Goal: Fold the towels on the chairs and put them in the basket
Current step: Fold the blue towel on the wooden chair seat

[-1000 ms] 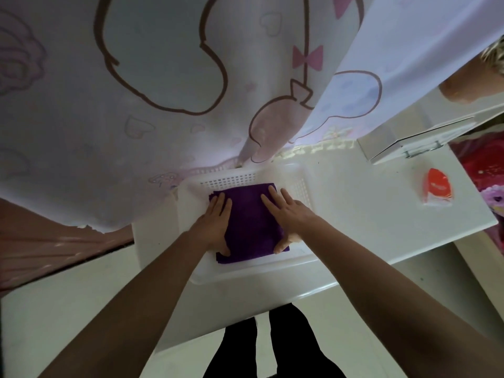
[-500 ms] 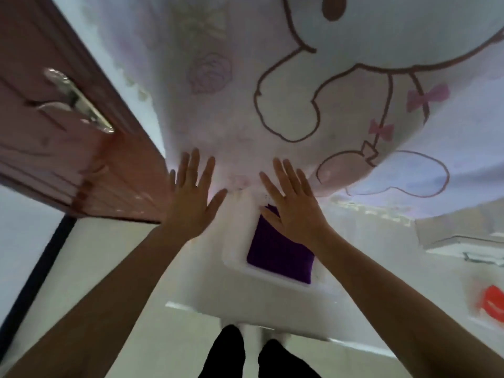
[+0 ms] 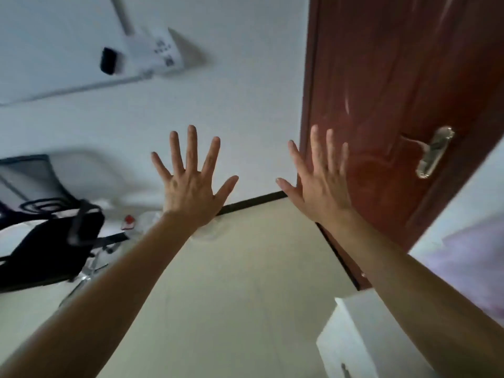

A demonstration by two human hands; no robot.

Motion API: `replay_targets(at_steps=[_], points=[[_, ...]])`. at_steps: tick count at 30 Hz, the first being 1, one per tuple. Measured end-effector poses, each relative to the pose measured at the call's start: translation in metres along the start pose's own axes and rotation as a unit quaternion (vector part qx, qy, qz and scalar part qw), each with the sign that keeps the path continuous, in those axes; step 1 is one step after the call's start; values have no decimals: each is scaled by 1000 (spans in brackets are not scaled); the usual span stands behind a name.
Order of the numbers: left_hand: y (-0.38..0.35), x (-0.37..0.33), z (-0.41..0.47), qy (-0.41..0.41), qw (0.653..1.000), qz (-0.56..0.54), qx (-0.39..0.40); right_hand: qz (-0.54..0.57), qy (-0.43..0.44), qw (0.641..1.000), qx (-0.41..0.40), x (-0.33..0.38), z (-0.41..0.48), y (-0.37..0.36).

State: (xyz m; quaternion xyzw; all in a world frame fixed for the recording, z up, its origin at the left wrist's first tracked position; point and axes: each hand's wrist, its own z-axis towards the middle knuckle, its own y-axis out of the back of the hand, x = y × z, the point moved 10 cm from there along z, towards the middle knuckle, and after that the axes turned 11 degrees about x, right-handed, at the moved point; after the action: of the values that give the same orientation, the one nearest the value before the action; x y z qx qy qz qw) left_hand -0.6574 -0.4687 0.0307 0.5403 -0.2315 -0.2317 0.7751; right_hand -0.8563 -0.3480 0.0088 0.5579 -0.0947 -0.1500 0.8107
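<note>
We hold the left hand [image 3: 191, 192] and the right hand [image 3: 319, 195] raised, fingers spread, holding nothing. No towel or basket is in view. The chair [image 3: 46, 249] lies to the left, nearer the left hand; the table [image 3: 354, 336] corner sits lower right.

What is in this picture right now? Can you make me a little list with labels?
left hand: raised, fingers spread, holding nothing
right hand: raised, fingers spread, holding nothing
door: brown, behind the right hand, with a metal handle
chair: black, far left, blurred
floor: pale, below the hands
towels and basket: not in view
</note>
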Motion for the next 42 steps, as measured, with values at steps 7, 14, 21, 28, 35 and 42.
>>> replay_targets(at_steps=[7,14,21,28,35,42], points=[[61,296,-158,196,978,62,-22,74,186,979,-46,329,31,31],[70,525,-342,321,943,82,18,108,351,930,26,650,-8,17],[37,679,-453,423,897,93,89,103,454,883,67,856,-26,-16],[-34,842,-489,481,855,91,168,114,525,840,77,1050,13,-76],[-47,1047,-464,527,820,103,198,123,563,809,115,1253,114,-114],[-64,1201,-495,569,793,92,198,110,609,770,155,1435,154,-137]])
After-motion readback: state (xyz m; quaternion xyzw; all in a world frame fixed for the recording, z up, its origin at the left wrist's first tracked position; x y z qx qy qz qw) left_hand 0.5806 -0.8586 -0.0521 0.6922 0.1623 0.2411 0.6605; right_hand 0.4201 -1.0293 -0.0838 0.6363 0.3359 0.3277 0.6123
